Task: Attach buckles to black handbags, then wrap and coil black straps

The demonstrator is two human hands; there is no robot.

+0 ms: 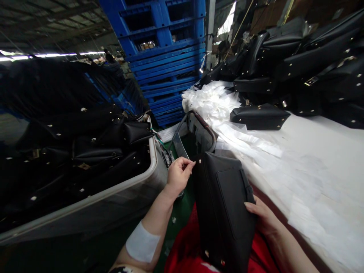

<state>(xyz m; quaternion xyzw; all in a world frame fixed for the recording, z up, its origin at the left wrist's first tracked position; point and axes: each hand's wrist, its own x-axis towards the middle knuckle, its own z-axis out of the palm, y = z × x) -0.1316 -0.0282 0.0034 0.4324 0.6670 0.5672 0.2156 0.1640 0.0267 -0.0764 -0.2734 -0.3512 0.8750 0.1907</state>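
Observation:
A black leather handbag [224, 201] is tilted over my lap, its base with small metal studs turned toward the left. My right hand [263, 216] grips its right side, the thumb on the front panel and the other fingers hidden behind. Beside the bag's upper left corner is my left hand [180, 172], thumb and forefinger pinched together near a stud. Whatever lies in that pinch, if anything, is too small to make out. A white patch [142, 242] is on my left forearm.
To the left stands a grey bin [153, 163] filled with black bags. A white table [318, 140] on the right bears white film strips [216, 100], a black bag [260, 116] and a heap of bags [301, 64]. Blue pallets [170, 72] are stacked ahead, behind a metal-framed chair [209, 131].

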